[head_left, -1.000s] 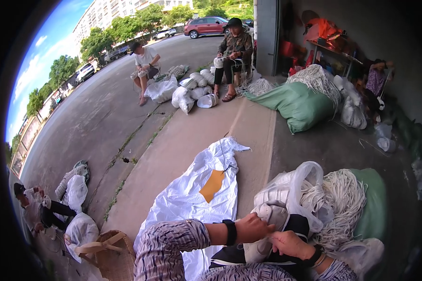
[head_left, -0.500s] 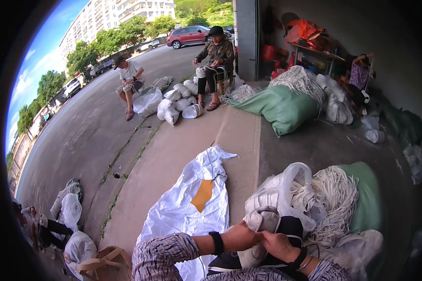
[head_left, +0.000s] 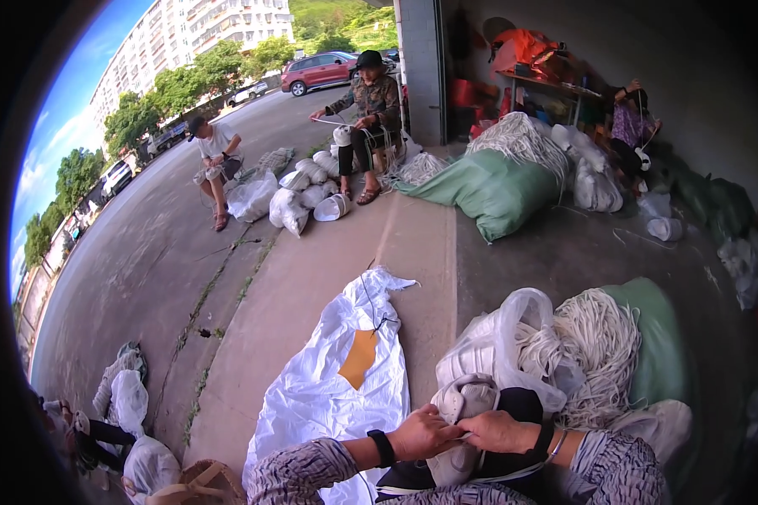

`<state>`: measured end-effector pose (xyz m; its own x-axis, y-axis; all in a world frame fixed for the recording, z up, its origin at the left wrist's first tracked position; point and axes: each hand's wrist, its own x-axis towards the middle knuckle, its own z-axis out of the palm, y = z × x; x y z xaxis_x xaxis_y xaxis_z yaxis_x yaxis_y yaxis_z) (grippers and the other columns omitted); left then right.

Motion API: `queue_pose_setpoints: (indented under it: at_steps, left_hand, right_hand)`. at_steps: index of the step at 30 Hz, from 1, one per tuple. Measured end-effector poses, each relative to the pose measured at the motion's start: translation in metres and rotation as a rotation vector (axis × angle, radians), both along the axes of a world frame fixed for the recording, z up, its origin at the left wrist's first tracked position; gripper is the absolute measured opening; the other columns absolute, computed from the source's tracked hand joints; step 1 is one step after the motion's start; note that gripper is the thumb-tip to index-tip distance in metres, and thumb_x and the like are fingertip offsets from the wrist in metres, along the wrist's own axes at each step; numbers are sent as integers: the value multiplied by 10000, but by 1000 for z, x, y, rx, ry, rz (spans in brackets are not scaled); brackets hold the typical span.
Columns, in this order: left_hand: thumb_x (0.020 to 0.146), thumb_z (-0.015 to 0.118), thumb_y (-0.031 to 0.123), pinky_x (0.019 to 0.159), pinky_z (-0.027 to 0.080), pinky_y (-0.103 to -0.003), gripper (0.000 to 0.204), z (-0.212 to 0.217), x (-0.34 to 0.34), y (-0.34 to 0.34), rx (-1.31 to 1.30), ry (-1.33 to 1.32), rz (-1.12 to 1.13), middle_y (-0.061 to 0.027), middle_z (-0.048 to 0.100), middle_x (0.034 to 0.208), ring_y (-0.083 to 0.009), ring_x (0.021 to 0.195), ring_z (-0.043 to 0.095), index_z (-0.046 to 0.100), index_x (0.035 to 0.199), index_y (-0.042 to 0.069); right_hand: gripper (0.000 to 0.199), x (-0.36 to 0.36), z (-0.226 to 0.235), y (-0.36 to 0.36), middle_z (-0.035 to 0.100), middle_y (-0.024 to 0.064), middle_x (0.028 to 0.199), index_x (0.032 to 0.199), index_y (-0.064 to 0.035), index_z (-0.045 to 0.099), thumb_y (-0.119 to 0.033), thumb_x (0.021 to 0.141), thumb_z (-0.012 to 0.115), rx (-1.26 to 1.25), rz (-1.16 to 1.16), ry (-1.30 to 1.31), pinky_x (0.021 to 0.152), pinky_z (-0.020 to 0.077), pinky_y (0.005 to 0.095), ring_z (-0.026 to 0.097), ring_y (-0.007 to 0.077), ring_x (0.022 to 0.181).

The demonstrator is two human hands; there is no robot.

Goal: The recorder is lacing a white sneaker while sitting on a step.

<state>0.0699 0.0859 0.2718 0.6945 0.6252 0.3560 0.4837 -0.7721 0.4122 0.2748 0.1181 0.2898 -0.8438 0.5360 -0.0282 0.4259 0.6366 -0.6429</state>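
The left hand (head_left: 429,433) and the right hand (head_left: 497,432) are meeting over the pale lace-up shoe (head_left: 466,396), which is resting against the black cloth (head_left: 522,406) in the lap. Fingers are bending and tips nearly meeting — I cannot tell whether they are grasping a lace or the shoe's upper. If a lace, a loose pinch could be letting it slip; a hard pull could be tipping the shoe on its soft support. Beyond the shoe, to its right, the heap of white laces (head_left: 598,345) is lying beside the clear plastic bag (head_left: 537,303) — tangling strands could be causing snags.
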Motion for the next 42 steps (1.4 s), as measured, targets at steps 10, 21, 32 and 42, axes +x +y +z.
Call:
queue_pose_setpoints:
  at_steps: [10, 21, 32, 42]
  left_hand:
    - [791, 649, 298, 615, 488, -405, 241, 23, 22, 13, -294, 131, 242, -85, 616, 692, -306, 628, 620, 544, 934, 136]
    - [990, 413, 214, 712, 442, -230, 259, 72, 69, 50, -834, -813, 227, -39, 586, 789, -97, 742, 551, 546, 964, -7]
    - [975, 454, 178, 722, 455, -231, 277, 68, 77, 50, -727, -804, 349, -59, 640, 842, -93, 754, 567, 598, 988, -59]
    - [779, 686, 212, 983, 365, -417, 353, 43, 57, 20, -321, -216, 538, -155, 470, 1280, -313, 1184, 424, 603, 1103, 102]
  right_hand:
    - [211, 45, 72, 81, 619, 138, 714, 972, -64, 512, 1, 773, 539, 627, -432, 111, 539, 482, 413, 631, 321, 633]
    - [208, 41, 85, 65, 508, 11, 551, 959, -3, 546, -185, 934, 449, -447, -528, 405, 473, 389, 256, 485, 78, 481]
    - [316, 30, 66, 52, 608, 29, 935, 1132, -26, 575, -238, 971, 406, -559, -468, 572, 674, 461, 219, 561, 71, 802]
    - [358, 17, 44, 51, 632, 53, 884, 965, -12, 640, -300, 959, 428, -551, -694, 765, 749, 442, 272, 575, 129, 808]
